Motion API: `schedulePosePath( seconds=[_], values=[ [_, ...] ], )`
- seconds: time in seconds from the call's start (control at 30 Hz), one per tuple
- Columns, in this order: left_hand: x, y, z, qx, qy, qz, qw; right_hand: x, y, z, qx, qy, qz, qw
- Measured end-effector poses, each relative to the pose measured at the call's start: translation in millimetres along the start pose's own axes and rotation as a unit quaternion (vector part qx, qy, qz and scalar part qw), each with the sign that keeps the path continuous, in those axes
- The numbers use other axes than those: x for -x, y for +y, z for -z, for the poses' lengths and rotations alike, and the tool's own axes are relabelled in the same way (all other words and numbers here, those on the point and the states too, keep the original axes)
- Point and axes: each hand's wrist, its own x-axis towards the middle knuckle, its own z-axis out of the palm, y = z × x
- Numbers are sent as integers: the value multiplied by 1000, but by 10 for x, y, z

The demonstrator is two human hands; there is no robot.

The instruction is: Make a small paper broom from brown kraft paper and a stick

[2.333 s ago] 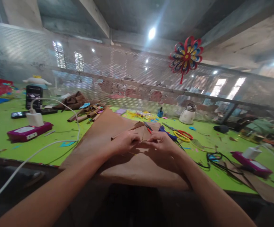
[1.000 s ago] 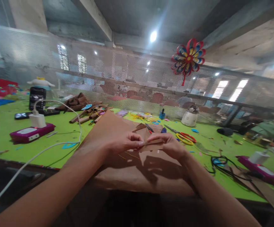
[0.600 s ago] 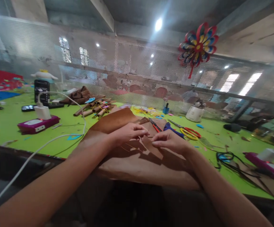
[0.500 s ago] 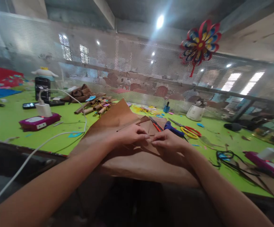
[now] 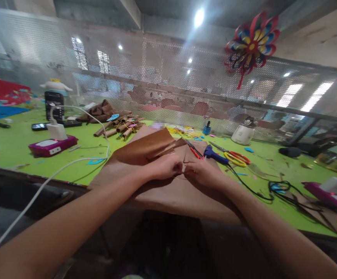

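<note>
My left hand (image 5: 168, 166) and my right hand (image 5: 202, 173) meet over a large sheet of brown paper (image 5: 162, 198) at the table's front edge. The fingers of both are curled and pinched, tips nearly touching. Whatever they pinch is too small and hidden to name. Just beyond my left hand lie thin brown paper strips (image 5: 164, 150) by a raised brown flap (image 5: 145, 145). Past my right hand are red-handled pliers or cutters (image 5: 196, 150), a blue glue gun (image 5: 215, 155) and scissors with red and yellow handles (image 5: 234, 158).
Rolled brown paper tubes (image 5: 121, 126) with yellow ties lie at the back left. A purple power strip (image 5: 52, 146) with a white cable (image 5: 75, 159) stands left. Black cord (image 5: 281, 190) coils at right. A white jar-like figure (image 5: 243, 131) stands by the mesh screen (image 5: 168, 85).
My fingers have curled in more tightly and my hands have come closer together. The brown flap behind my left hand has folded lower. The view has shifted slightly.
</note>
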Motion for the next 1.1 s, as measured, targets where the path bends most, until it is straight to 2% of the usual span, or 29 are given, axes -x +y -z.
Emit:
schedulePosePath(
  seconds=[0.37, 0.63, 0.77, 0.9, 1.1],
  values=[
    [0, -41, -50, -89, 13, -49, 995, 82, 33, -81, 155, -9, 27, 987],
    [44, -79, 28, -132, -1, -104, 986, 240, 21, -31, 221, -24, 33, 974],
    [84, -14, 84, -188, -16, -124, 974, 240, -44, 13, 273, -23, 72, 959],
    [114, 96, 133, -210, -29, -132, 968, 228, -76, 58, 313, -54, 120, 941],
    [132, 189, 167, -210, -37, -125, 969, 267, -66, 43, 339, -76, 120, 930]
  ],
)
